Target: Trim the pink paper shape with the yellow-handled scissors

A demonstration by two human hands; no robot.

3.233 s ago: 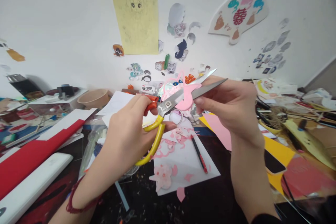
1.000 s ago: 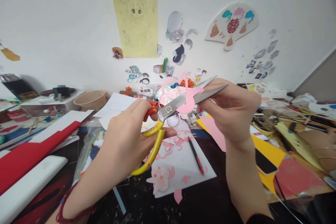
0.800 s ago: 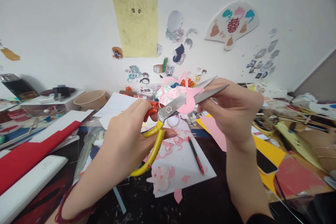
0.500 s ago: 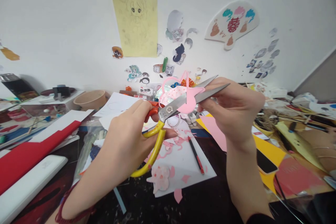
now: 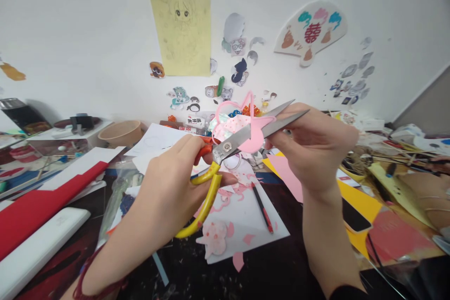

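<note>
My left hand is closed on the handles of a pair of scissors, with yellow and orange grips. The steel blades point up to the right, slightly apart, with a pink paper cutout between them. A thin curved outline rises from the cutout, and its lower part is a rounded solid patch. My right hand pinches the cutout's right edge behind the blade tips; its fingertips are partly hidden there. Below, a white sheet bears a pink flower-shaped cutout and loose pink scraps.
A red-and-black pen lies on the white sheet. To the right are yellow paper and a dark phone. Red card and a long white box lie left. Behind stands a beige bowl near the wall.
My right hand has shifted very slightly right, and the cutout's thin upper outline has risen a little. The scissors and my left hand look almost the same.
</note>
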